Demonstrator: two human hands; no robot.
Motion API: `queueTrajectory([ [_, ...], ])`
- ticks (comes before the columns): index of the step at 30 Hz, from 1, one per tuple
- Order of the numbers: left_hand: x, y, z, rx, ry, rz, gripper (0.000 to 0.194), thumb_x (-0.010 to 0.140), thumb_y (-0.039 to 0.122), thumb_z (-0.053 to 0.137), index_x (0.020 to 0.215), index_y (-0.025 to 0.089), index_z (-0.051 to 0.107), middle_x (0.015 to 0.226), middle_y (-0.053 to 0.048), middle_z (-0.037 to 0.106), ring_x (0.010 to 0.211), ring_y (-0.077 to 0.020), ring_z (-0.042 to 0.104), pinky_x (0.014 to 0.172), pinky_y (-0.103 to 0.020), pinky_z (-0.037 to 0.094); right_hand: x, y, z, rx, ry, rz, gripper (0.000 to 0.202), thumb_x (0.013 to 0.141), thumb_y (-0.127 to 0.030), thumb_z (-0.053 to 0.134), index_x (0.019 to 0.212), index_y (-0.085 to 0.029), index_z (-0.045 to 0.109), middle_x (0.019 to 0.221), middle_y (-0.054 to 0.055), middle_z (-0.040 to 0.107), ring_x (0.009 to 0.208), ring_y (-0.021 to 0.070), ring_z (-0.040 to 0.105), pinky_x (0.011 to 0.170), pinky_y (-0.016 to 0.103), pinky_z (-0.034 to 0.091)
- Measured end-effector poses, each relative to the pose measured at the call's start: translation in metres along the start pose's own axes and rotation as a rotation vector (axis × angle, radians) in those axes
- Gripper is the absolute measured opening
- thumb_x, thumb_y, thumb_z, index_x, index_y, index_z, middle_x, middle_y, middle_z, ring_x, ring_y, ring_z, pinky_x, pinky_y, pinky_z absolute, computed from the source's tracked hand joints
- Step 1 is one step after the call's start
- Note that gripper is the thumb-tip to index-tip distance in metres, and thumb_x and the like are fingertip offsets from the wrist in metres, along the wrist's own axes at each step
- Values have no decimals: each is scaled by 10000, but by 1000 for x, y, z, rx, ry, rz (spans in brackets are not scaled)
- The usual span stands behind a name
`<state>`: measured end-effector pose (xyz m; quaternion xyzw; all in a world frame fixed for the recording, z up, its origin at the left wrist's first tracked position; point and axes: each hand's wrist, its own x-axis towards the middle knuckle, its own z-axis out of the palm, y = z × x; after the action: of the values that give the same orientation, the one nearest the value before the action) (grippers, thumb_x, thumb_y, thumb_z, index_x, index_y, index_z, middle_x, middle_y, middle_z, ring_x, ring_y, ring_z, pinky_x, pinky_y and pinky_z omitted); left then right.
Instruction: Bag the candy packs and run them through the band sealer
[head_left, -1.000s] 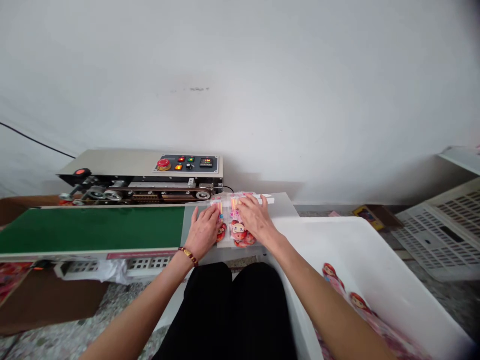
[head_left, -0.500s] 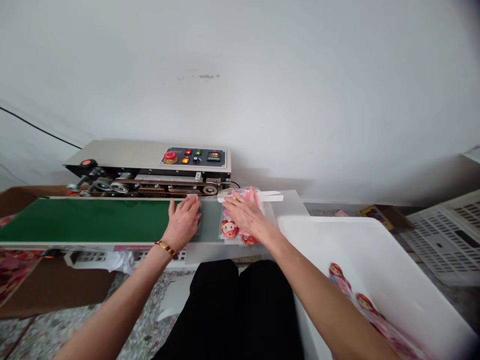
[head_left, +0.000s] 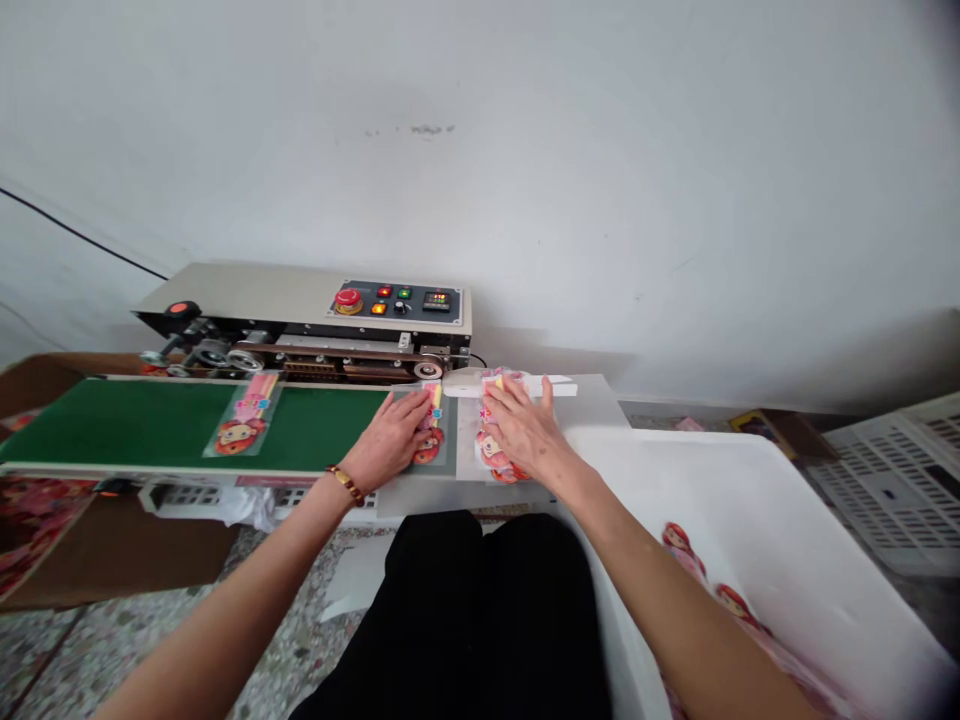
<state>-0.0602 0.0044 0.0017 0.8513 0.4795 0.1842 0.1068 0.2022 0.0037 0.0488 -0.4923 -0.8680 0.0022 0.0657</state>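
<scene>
My left hand lies with its fingers spread over the left side of a clear packet with a red-haired doll picture, at the right end of the green belt. Under the spread fingers of my right hand are several more doll packets, on the plate beside the belt. Another packet lies flat on the belt, farther left and slightly tilted. Behind the belt stands the sealing machine with lit buttons and a display.
A white tub with doll packets stands at the right, near a white crate. Below the belt at left is a cardboard box with red packets. A white strip lies behind my right hand.
One packet now shows on the belt at left, and another shows beside my left hand, separate from those under my right hand. The view has shifted slightly.
</scene>
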Motion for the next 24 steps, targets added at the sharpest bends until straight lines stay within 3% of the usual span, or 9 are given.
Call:
queueTrajectory([
  [3,-14,-27,-18,41,-16,-54,458,957,294,454,1386,186,571,1499,-169,537,1387,-285,513,1226,-601,256,12,-10,3,-3,-4,-52,275,1043,-251,459,1201,-221,682,1416,106,600,1430,334,384,1167,780,32],
  [6,-19,-29,-25,118,99,-164,392,951,278,456,1292,225,641,1422,-147,613,1320,-308,570,1229,-669,163,23,-19,11,-10,21,-106,266,1048,-282,472,1193,-238,690,1417,91,602,1442,320,375,1188,753,-9],
  [9,-8,3,-13,47,177,-124,375,983,247,409,1263,197,654,1334,-147,670,1261,-278,614,1249,-610,196,23,-21,14,8,72,-98,317,1069,-279,413,1282,-257,647,1444,76,586,1443,309,379,1189,749,-7],
  [12,14,44,10,-72,129,-21,403,1005,240,398,1354,169,585,1412,-156,614,1364,-256,533,1256,-542,243,12,-14,10,6,84,-15,366,1065,-223,373,1345,-242,608,1459,97,574,1448,327,373,1171,768,6],
  [15,28,59,24,-65,61,-22,441,984,229,447,1410,149,528,1508,-173,523,1434,-281,453,1248,-554,249,-2,-3,7,-27,84,62,367,1056,-218,396,1366,-221,592,1488,121,544,1462,349,349,1157,780,-26],
  [18,21,39,19,-17,21,-32,453,976,235,453,1414,148,527,1536,-173,493,1445,-289,440,1247,-564,237,-8,3,6,-33,57,62,361,1058,-239,406,1372,-215,583,1496,129,532,1470,353,333,1157,782,-33],
  [24,-15,-26,-19,74,11,-128,427,973,274,426,1364,205,581,1507,-146,535,1398,-301,500,1228,-644,199,5,-13,1,-17,4,33,333,1038,-227,460,1336,-215,608,1458,130,560,1463,360,337,1152,804,18],
])
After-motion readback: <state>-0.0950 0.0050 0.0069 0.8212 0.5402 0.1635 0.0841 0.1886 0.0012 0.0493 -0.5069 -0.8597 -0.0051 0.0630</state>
